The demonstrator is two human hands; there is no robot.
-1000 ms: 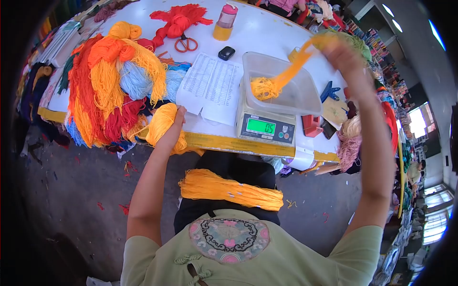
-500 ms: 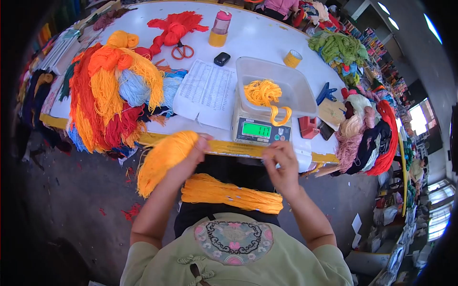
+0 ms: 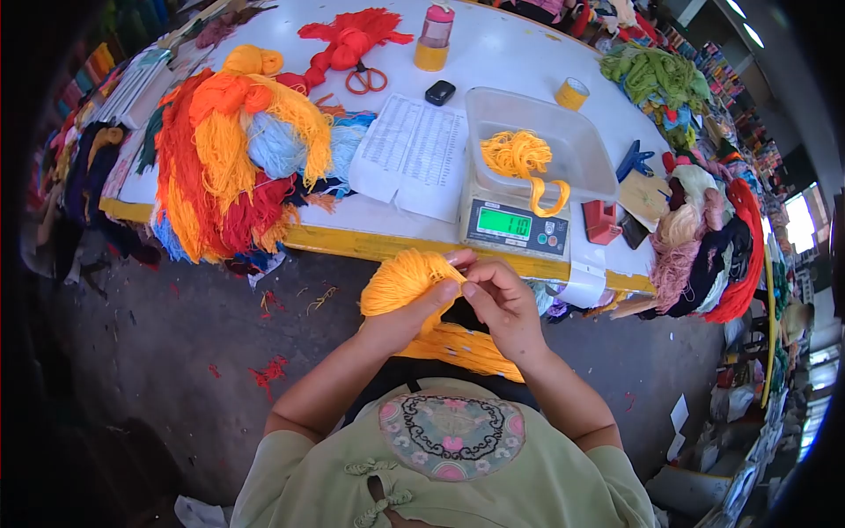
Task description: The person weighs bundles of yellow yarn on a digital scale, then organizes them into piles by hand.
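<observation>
A bunched yellow-orange hank of yarn point(image 3: 396, 280) is gripped in my left hand point(image 3: 412, 319), just in front of the table edge. My right hand point(image 3: 509, 315) meets it there, thumb and fingers pinching strands at the hank's right end. Across my lap lies a second yellow-orange hank point(image 3: 471, 352), partly hidden under my hands. Beyond them, a digital scale point(image 3: 475, 231) with a lit green display carries a clear plastic tub point(image 3: 585, 163). Loose yellow yarn point(image 3: 515, 151) sits inside the tub, one loop hanging over its front rim.
Piled red, orange and blue hanks point(image 3: 220, 167) hang over the table's left edge. Near the scale are a printed sheet point(image 3: 414, 154), scissors point(image 3: 365, 81), a black case point(image 3: 440, 92) and a red block point(image 3: 602, 222). More yarn point(image 3: 695, 238) drapes over the right edge.
My left hand has brought the hank rightward and my right hand has come in to meet it, now pinching its strands. The whole view has shifted slightly.
</observation>
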